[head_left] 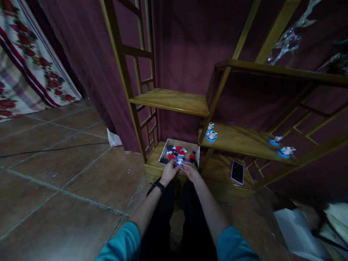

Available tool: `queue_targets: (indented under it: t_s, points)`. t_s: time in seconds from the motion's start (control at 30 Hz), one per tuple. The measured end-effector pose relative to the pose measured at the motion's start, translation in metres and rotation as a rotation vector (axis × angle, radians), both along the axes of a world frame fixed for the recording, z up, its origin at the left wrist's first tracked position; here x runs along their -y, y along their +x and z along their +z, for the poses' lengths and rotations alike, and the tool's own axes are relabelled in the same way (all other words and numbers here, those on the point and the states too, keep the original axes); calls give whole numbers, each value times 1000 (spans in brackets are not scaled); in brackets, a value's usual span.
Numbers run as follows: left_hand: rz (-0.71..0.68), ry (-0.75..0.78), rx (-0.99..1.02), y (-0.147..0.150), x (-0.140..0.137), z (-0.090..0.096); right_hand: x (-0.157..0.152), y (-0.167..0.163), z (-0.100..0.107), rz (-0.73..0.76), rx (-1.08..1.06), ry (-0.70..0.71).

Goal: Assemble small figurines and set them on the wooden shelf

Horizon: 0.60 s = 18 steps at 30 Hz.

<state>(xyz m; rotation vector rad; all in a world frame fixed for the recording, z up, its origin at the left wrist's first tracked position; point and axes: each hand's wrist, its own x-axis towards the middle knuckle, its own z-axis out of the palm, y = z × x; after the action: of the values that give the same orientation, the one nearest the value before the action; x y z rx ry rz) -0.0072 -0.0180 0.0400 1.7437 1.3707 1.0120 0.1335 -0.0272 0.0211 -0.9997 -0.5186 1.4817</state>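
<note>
Between my two hands, at the near edge of a shallow box, is a small white and purple figurine (179, 160). My left hand (169, 170) has its fingertips closed on the figurine's left side. On the other side, my right hand (190, 170) pinches it from the right. Behind it the open white box (163, 151) stands on the lowest shelf. Several more small figurines lie jumbled inside, some with red bases (178, 148) and some with dark ones. A black band is on my left wrist.
A wooden shelf unit (174, 99) rises in front of me. On its right shelf stand figurines with blue bases (211, 137), with others (286, 152) farther right. A phone or tablet (237, 172) lies on the lower board. A black cable (67, 148) crosses the tiled floor.
</note>
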Motion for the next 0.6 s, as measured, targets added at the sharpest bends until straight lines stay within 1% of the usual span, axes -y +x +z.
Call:
queue_targets:
  t_s: [0.13, 0.23, 0.43, 0.6]
  points:
    - [-23, 36, 17, -1, 0, -3, 0, -1, 3, 4, -7, -8]
    - [-22, 33, 16, 0, 0, -3, 0, -1, 4, 13, -17, -13]
    - [4, -42, 6, 1, 4, 9, 1, 0, 4, 30, -8, -3]
    - [18, -43, -26, 2, 6, 14, 1, 0, 5, 38, -2, 0]
